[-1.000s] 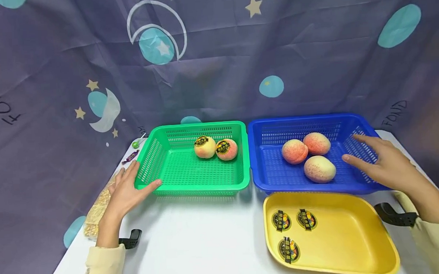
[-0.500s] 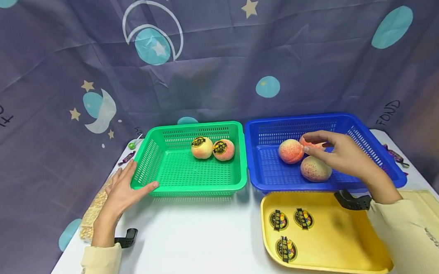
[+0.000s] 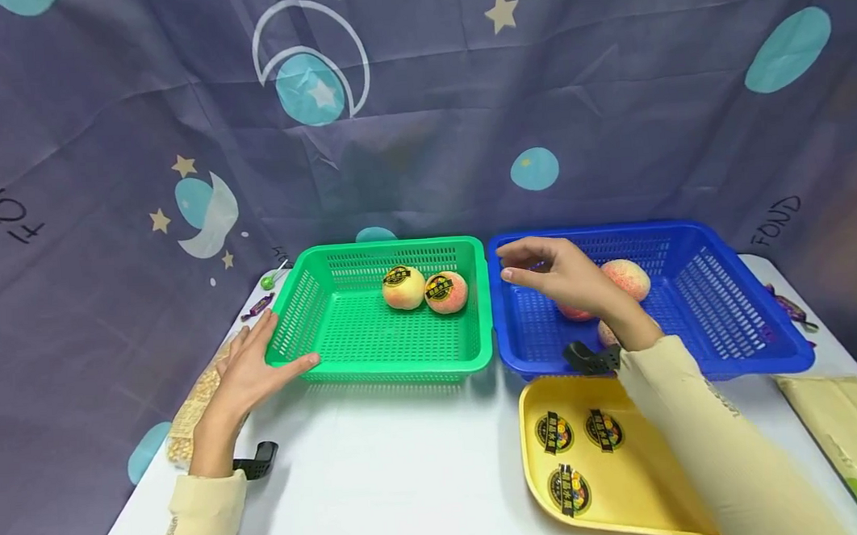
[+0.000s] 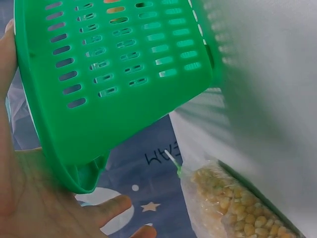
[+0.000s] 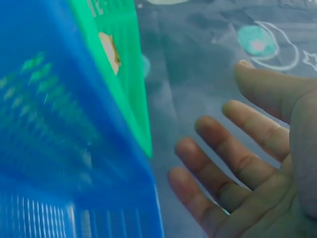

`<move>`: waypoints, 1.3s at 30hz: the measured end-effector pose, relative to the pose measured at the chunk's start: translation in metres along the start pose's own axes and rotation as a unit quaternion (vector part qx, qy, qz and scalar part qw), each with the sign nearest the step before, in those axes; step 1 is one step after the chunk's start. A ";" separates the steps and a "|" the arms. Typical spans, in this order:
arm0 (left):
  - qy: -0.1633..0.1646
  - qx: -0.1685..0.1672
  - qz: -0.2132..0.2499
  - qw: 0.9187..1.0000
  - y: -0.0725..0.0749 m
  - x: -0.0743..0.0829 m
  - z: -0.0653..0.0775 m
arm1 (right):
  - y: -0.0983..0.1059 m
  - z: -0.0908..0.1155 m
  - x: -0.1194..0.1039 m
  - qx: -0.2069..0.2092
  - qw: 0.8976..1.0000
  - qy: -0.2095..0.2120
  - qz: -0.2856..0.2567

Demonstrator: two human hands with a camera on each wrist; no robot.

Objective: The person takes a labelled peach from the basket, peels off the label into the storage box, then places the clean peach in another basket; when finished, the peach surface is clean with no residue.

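Observation:
In the head view, my left hand (image 3: 249, 382) lies with spread fingers against the front left corner of the green basket (image 3: 383, 373). Inside that basket sit two peaches (image 3: 406, 295), each bearing a black-and-gold sticker. My right hand (image 3: 560, 275) hovers over the left part of the blue basket (image 3: 720, 276), near the wall between both baskets. The right wrist view shows its fingers (image 5: 237, 158) apart and loosely bent, holding nothing. Three peaches without visible stickers lie in the blue basket; one peach (image 3: 627, 280) shows well, the others are partly hidden by my hand and wrist.
A yellow tray (image 3: 629, 483) with three round stickers (image 3: 569, 490) stands in front of the blue basket, partly under my right sleeve. Left lie a corn kernel bag (image 4: 247, 208), a purple-wrapped candy (image 3: 258, 307) and a lollipop (image 3: 267, 282). A beige packet (image 3: 844, 431) lies right.
My right hand has swept left from the blue basket's right side, across the peaches, to its left side. My left hand stays at the green basket's corner. The peaches have not moved.

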State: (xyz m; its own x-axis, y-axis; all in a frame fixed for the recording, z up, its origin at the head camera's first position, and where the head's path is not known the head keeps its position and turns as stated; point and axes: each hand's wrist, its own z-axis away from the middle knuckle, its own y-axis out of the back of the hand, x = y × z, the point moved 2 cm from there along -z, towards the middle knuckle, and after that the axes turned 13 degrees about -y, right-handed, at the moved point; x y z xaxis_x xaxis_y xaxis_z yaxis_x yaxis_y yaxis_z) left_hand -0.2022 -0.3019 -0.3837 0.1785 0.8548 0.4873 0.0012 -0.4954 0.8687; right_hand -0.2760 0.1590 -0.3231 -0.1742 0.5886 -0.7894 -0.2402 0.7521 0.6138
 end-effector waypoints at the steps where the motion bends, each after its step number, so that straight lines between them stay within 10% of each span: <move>1: 0.001 -0.001 -0.001 1.000 0.000 0.000 0.000 | -0.005 -0.006 -0.003 -0.005 1.000 0.003 -0.009; 16: 0.001 0.000 -0.003 1.000 0.000 0.001 -0.001 | -0.072 -0.076 -0.040 -0.061 0.998 0.007 -0.032; 39: 0.004 0.004 -0.004 1.000 0.000 0.000 -0.001 | -0.139 -0.114 -0.051 -0.013 0.999 -0.051 -0.013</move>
State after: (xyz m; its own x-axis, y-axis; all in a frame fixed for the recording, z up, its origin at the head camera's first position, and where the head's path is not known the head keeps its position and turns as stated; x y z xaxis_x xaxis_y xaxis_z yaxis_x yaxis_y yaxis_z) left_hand -0.2029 -0.3020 -0.3837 0.1699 0.8601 0.4810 0.0100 -0.4895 0.8719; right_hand -0.3426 -0.0100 -0.3694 -0.0704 0.5976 -0.7987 -0.2679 0.7599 0.5922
